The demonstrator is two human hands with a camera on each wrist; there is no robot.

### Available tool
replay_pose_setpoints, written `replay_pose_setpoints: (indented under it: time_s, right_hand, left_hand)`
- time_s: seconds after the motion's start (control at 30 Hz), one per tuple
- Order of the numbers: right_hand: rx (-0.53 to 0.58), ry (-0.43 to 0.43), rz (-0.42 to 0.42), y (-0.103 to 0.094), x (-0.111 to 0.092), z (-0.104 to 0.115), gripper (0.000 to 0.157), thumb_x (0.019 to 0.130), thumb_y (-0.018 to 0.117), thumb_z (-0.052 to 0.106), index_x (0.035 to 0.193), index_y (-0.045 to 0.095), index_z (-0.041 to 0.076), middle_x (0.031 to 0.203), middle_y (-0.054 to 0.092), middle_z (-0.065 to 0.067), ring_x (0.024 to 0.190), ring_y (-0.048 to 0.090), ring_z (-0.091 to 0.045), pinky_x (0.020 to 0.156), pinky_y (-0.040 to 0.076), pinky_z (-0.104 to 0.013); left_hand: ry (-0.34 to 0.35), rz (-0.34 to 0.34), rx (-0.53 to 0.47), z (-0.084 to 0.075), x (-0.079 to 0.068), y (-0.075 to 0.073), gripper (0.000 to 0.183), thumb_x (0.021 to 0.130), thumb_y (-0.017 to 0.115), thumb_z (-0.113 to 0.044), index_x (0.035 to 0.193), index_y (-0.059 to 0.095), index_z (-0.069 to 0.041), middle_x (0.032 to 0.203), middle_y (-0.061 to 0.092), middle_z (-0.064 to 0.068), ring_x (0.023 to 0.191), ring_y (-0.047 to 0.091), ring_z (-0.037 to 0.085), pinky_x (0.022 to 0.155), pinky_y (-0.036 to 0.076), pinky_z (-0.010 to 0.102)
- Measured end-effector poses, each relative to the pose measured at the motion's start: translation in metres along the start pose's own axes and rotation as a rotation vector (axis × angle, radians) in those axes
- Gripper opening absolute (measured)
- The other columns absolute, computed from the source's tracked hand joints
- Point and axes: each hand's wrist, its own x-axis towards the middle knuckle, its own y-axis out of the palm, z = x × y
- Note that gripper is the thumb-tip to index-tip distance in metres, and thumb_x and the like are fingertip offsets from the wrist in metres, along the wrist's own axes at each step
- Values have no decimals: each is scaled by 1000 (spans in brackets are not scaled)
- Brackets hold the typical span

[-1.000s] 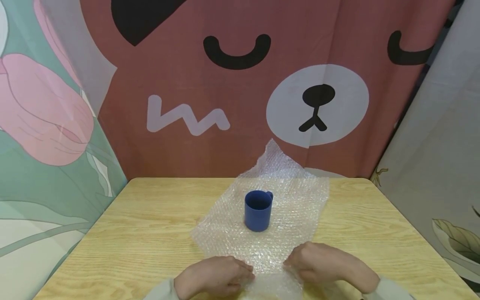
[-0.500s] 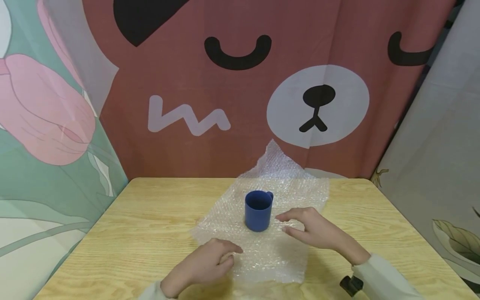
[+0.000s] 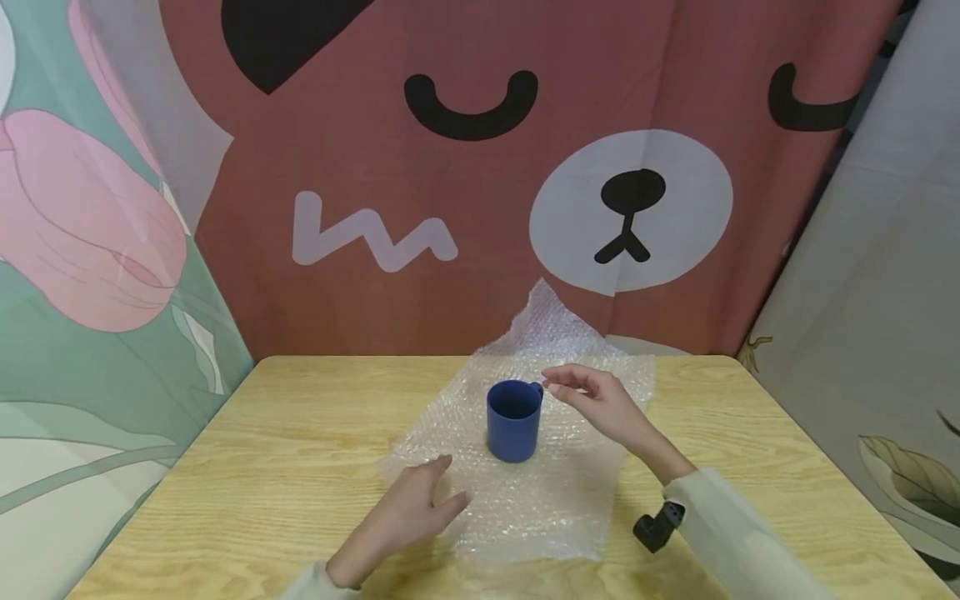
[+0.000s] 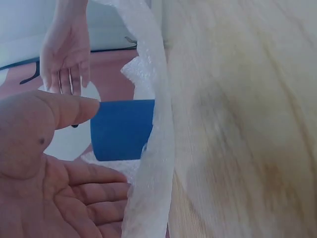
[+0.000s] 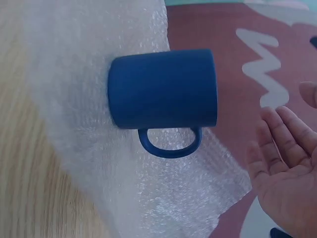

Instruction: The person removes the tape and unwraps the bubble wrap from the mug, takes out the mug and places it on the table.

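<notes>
A blue mug point(image 3: 513, 433) stands upright on a sheet of bubble wrap point(image 3: 547, 508), its handle point(image 5: 171, 151) turned to the back right. My right hand point(image 3: 596, 400) hovers beside the handle, fingers loosely bent and holding nothing; in the right wrist view a gap shows between it and the mug. At the mug's front left, my left hand point(image 3: 412, 508) has thumb and forefinger spread apart, nothing between them. In the left wrist view, the left hand's fingers point(image 4: 104, 198) lie near the wrap's edge, in line with the mug behind.
The wooden table point(image 3: 300, 450) carries the bubble wrap, whose far corner rises against the printed curtain point(image 3: 375, 317) behind. A black device point(image 3: 658, 527) hangs at the right sleeve point(image 3: 738, 533).
Both hands have let go of the bubble wrap's near end. The right hand has moved up and forward to the mug's handle side; the left has shifted forward and left. The mug stays put.
</notes>
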Motion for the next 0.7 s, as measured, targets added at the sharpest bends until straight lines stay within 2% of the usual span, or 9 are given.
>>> replay_pose_setpoints:
  time_s: [0.23,0.5,0.7]
  right_hand:
    - [147,103,3,-1,18,-19,37,100,55,27,127,60,2,128,59,-16,119,53,-33,101,41,-51]
    - [163,197,18,0,33,-32,41,99,56,29,127,59,-1,128,59,-16,120,52,-31,101,39,-55]
    - [138,220,27,5,39,-38,40,100,56,29,126,59,-1,127,58,-18,120,51,-32,100,40,-54]
  left_hand:
    - [-44,58,60,-4,3,8,68,87,70,-33,125,50,21,127,51,37,121,47,49,101,37,57]
    - [-96,122,122,-9,4,14,81,82,73,-39,128,46,22,134,43,39,129,38,49,106,31,57]
    - [-135,142,139,-11,3,18,90,78,77,-44,132,43,20,139,38,39,132,33,49,108,27,58]
